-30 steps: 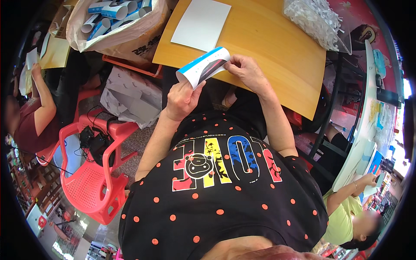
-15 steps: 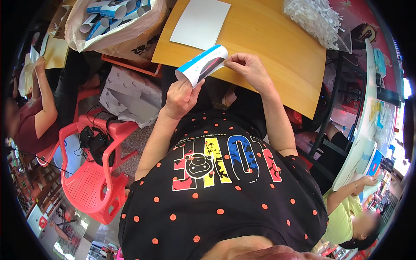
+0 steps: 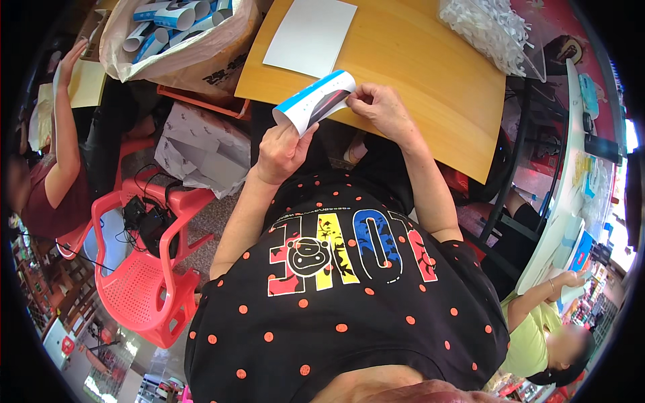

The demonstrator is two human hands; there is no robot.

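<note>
A curled sheet of printed paper (image 3: pixel 310 101), white with a blue band and a dark printed picture, is bent into a loose tube over the table's near edge. My left hand (image 3: pixel 283 154) is closed around its lower left end. At the opposite end, my right hand (image 3: pixel 384 113) has thumb and forefinger pinched together on the free edge of the sheet. Beyond it, flat white sheets (image 3: pixel 310 37) lie on the yellow wooden table (image 3: pixel 430 101). To the left stands a large pale sack (image 3: pixel 201 64) holding several rolled blue-and-white paper tubes (image 3: pixel 178 17).
A clear bin of white paper strips (image 3: pixel 487 37) sits at the table's far right. Left of me are a red plastic chair (image 3: pixel 134 289) with black cables on it and a wrapped carton (image 3: pixel 201 144). Two other people work at either side, one in maroon (image 3: pixel 67 181), one in yellow-green (image 3: pixel 527 342).
My right hand has shifted slightly, its fingers curling more at the paper's edge. My left hand stays put. The person at the left has raised an arm.
</note>
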